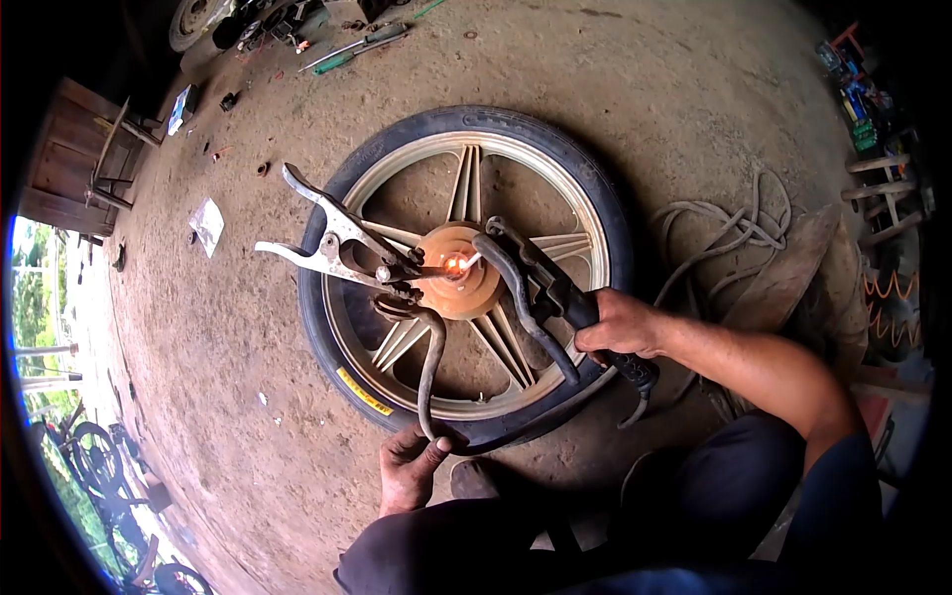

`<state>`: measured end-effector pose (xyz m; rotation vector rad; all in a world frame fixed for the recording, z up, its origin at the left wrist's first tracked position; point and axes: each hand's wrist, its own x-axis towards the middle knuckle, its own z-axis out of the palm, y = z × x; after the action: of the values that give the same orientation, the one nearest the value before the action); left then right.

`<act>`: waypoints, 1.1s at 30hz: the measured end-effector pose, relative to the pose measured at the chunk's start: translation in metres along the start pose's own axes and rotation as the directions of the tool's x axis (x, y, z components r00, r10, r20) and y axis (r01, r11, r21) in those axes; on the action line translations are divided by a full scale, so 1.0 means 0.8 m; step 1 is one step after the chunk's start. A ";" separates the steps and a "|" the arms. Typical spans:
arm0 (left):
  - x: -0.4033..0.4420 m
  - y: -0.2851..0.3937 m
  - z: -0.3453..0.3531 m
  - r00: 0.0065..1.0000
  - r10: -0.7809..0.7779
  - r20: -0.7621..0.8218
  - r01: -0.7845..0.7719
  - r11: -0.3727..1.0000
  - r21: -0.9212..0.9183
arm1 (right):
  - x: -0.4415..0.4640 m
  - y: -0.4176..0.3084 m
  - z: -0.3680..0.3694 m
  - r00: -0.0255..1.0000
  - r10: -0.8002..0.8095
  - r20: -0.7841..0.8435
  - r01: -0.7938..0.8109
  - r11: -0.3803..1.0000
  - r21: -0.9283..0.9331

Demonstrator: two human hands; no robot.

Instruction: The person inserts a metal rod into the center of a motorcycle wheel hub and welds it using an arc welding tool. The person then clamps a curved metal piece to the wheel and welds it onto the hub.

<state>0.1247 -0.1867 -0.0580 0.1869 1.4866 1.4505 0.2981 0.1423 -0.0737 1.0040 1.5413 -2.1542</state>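
Observation:
A spoked wheel with a black tyre [605,198] lies flat on the floor. At its rusty hub [466,297] a small spot glows bright orange. My right hand [625,325] is closed round the black handle of a tool [540,273], whose pale tip reaches the glow. My left hand [412,461] pinches the lower end of a bent grey cable [429,382] near the tyre's front edge. That cable runs up to a silver clamp [337,238], whose jaws sit beside the hub, holding a thin rod that touches the glowing spot.
Coiled grey cable [734,233] lies right of the wheel. Screwdrivers [359,50] and small parts are at the back. A scrap of clear plastic [207,226] lies left. A wooden stool [79,149] stands far left; tools [858,104] line the far right.

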 end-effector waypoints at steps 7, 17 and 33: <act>0.000 -0.002 -0.001 1.000 -0.017 -0.015 0.017 1.000 -0.009 | 0.013 0.015 0.001 0.998 -0.012 0.055 0.012 1.000 0.001; -0.001 -0.005 0.000 0.999 -0.014 -0.037 0.014 1.000 -0.007 | 0.010 0.008 0.005 0.998 -0.045 0.054 0.047 0.998 -0.034; 0.001 -0.003 -0.001 1.000 -0.008 -0.016 0.009 0.999 0.032 | 0.009 0.007 0.011 0.998 -0.067 0.008 0.067 0.988 -0.137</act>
<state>0.1251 -0.1875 -0.0603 0.1885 1.5222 1.4252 0.2929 0.1332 -0.0807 0.9159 1.7182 -2.0596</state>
